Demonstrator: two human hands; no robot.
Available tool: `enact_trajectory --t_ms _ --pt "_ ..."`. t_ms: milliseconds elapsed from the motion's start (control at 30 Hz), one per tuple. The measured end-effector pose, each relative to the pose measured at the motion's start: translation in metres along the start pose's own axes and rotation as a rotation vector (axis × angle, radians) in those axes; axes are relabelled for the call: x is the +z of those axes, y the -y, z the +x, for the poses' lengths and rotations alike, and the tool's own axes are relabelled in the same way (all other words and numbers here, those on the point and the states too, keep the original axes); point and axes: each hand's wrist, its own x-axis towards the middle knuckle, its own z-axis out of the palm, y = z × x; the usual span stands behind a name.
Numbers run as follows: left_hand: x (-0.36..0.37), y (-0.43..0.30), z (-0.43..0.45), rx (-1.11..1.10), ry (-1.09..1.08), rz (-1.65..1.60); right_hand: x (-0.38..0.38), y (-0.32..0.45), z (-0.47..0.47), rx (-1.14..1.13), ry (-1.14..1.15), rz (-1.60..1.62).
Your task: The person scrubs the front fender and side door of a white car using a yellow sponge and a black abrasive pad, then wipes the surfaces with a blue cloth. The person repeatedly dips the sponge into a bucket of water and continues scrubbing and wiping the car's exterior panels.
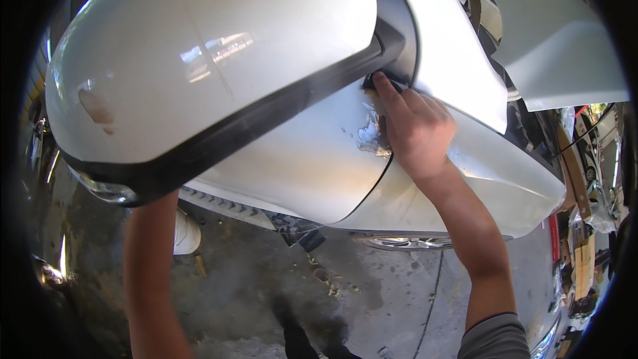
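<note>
A white car's side mirror housing [224, 60] with a black lower trim [279, 114] fills the upper left, with a brownish mark near its outer end. My left forearm rises at the lower left and passes behind the mirror; my left hand is hidden there. My right hand [423, 129] is against the car at the mirror's base, its index finger extended onto a small black piece [381, 82]; whether the hand grips it cannot be told. Just below, the door panel [309, 159] has an irregular bare-metal-looking patch [374, 134], partly covered by the hand.
The white front fender [498, 189] and a wheel [408, 243] lie to the right, with a raised light-coloured panel [558, 55] above. A white bucket [187, 232] stands on the stained concrete floor [249, 279] among small debris. Cardboard [584, 267] and plastic lie at far right.
</note>
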Motion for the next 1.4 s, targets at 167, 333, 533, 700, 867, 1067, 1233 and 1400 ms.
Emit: enact_trajectory --t_ms 167,333,533,700,867,1067,1233,1400 --pt "-0.01 0.001 0.001 -0.054 0.028 -0.032 0.023 0.033 0.021 -0.053 0.061 0.089" --pt "-0.017 -0.026 0.036 -0.136 0.054 -0.186 0.065 0.087 0.043 0.128 -0.029 0.368" --pt "0.02 -0.031 0.03 -0.055 0.02 -0.353 0.086 0.142 -0.006 0.736 0.031 1.284" --pt "-0.009 -0.027 0.023 -0.064 0.231 -0.607 0.039 0.242 0.017 0.743 0.055 1.341" --pt "-0.075 -0.004 -0.008 -0.542 0.606 -1.338 0.055 0.343 0.079 0.976 0.12 1.079" --pt "-0.069 0.069 0.055 -0.372 0.912 -1.294 0.03 0.313 0.131 0.986 0.278 0.926" --pt "-0.037 0.068 0.121 0.455 0.416 -0.708 0.011 0.238 0.146 0.433 0.191 -0.192" --pt "0.016 0.066 0.132 0.777 0.301 -0.505 0.029 0.223 0.131 0.623 0.232 0.009"
